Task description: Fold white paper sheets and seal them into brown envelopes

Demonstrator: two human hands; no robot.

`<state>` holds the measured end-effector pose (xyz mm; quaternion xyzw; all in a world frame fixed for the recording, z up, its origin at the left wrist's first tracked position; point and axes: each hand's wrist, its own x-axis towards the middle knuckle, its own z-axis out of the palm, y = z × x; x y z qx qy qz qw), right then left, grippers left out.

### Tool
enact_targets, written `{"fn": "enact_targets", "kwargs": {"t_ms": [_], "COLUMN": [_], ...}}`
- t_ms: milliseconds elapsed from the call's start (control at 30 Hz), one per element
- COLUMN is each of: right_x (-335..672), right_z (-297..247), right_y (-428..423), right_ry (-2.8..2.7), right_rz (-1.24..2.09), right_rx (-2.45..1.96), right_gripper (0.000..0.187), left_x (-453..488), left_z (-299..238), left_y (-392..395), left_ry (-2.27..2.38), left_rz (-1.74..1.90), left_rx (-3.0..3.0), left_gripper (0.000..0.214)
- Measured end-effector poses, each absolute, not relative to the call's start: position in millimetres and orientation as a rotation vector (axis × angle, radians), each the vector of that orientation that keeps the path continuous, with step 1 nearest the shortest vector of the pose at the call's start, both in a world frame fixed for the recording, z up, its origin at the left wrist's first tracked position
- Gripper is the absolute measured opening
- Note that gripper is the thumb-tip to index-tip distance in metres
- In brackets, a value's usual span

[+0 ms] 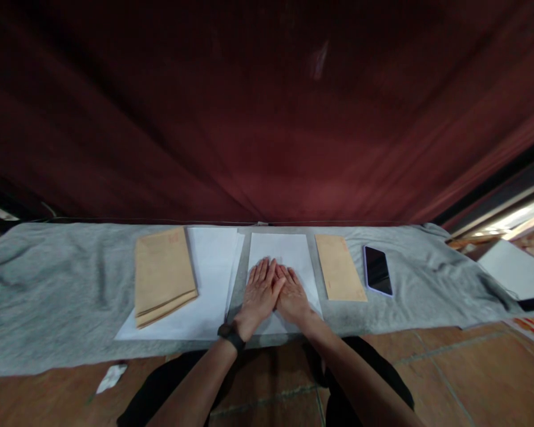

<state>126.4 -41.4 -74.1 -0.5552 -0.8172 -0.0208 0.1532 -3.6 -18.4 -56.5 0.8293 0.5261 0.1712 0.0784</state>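
A white sheet of paper point(293, 246) lies on the grey cloth in front of me. Flat on its middle rests my left hand point(260, 292), fingers stretched out and pointing away from me. My right hand point(290, 295) lies flat beside it, its fingers partly under the left thumb. Neither hand holds anything. To the left, a stack of brown envelopes point(164, 273) sits on a pile of white paper point(211, 261). A single brown envelope point(340, 267), or a thin set of them, lies to the right of the sheet.
A phone with a purple edge point(378, 270) lies right of the envelope. The grey cloth point(71, 284) covers a long narrow surface against a dark red curtain point(267, 130). A crumpled white tissue point(111, 378) is on the tiled floor point(480, 367).
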Motion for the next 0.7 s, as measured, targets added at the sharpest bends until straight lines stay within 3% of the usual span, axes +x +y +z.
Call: {"fn": "enact_targets", "kwargs": {"t_ms": [300, 533, 700], "right_x": [166, 179, 174], "right_z": [-80, -86, -76], "right_y": [-28, -37, -48], "right_ry": [-2.04, -1.951, -1.992], "right_rz": [-0.144, -0.147, -0.064], "right_rx": [-1.769, -1.882, -1.824], "right_gripper": [0.057, 0.062, 0.058], "left_x": [-27, -29, -16], "left_z": [-60, -57, -50], "left_y": [-22, -32, -47], "left_ry": [1.76, 1.898, 1.619], "left_rz": [0.5, 0.508, 0.618], "left_rx": [2.443, 2.341, 2.589], "left_gripper": [0.069, 0.063, 0.06]}}
